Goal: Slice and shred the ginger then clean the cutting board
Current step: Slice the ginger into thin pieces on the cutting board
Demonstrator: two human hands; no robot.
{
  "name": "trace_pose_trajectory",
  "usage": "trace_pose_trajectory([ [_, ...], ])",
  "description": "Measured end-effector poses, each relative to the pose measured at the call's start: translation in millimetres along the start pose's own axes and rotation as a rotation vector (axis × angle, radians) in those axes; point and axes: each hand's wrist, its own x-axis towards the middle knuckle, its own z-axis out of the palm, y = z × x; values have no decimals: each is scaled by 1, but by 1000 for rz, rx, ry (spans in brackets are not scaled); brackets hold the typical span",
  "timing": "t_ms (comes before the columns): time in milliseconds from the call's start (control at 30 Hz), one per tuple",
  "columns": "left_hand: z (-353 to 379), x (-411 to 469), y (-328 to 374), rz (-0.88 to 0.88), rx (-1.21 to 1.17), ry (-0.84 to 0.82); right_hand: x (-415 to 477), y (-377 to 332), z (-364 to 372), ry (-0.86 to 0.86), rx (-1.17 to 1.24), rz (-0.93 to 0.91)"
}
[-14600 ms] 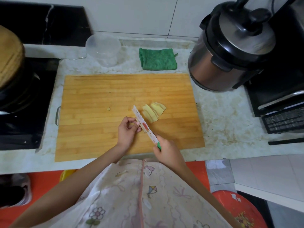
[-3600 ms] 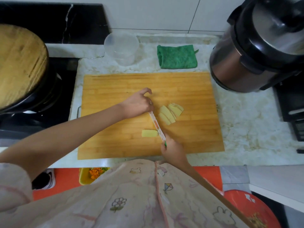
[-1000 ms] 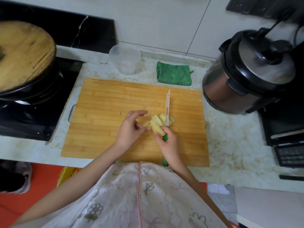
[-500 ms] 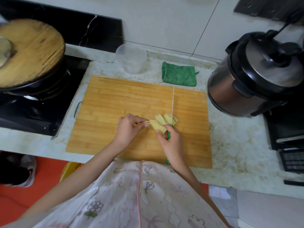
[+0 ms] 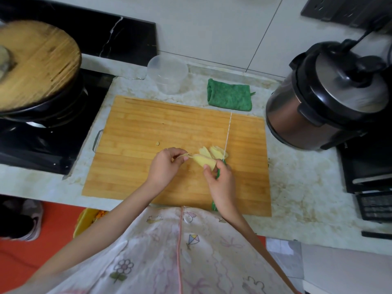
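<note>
While the slicing looks finished and the shredding not yet begun, the head view is showing both hands working over the right half of the cutting board (image 5: 169,124). The left hand (image 5: 164,166) is pinching the thin end of one ginger slice (image 5: 203,161). The right hand (image 5: 221,183) is pressing its thumb on the other end while its curled fingers are gripping the knife (image 5: 228,132), whose blade is pointing edge-on at the board's far edge. The slice is probably being laid onto the stack of slices (image 5: 214,151) lying just beyond, beside the blade, so all can be shredded together. A small scrap (image 5: 157,143) is lying left of the hands. Along the bench's back edge a clear tub (image 5: 167,74) and a green cloth (image 5: 230,95), likely for wiping, are waiting off the board. A pressure cooker (image 5: 322,96) is standing at its right, off the board too.
</note>
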Motion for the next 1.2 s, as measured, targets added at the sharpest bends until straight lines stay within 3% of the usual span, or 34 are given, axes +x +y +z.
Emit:
trace_pose_trajectory([
  [167,-16,12,-12,-107,-159,126,3,8,-6,61,-75,43],
  [333,-10,1,-13,-396,-541,-13,9,20,-5,70,-291,-20],
  [567,-2,3,-23,-490,-530,20,26,28,9,103,-400,-238],
  [700,3,9,-29,-403,-336,13,31,35,12,67,-431,-296],
  [800,3,16,-34,-251,-63,-29,27,41,14,51,-437,-305],
  [900,7,25,-38,-104,196,-56,22,40,11,110,-362,-313],
  [1067,16,34,-37,-7,646,-163,20,28,3,141,-154,-295],
  [1133,23,25,-29,126,621,-121,22,25,0,125,-88,-254],
  [1200,33,14,-23,295,404,-151,26,25,-4,111,-62,-226],
])
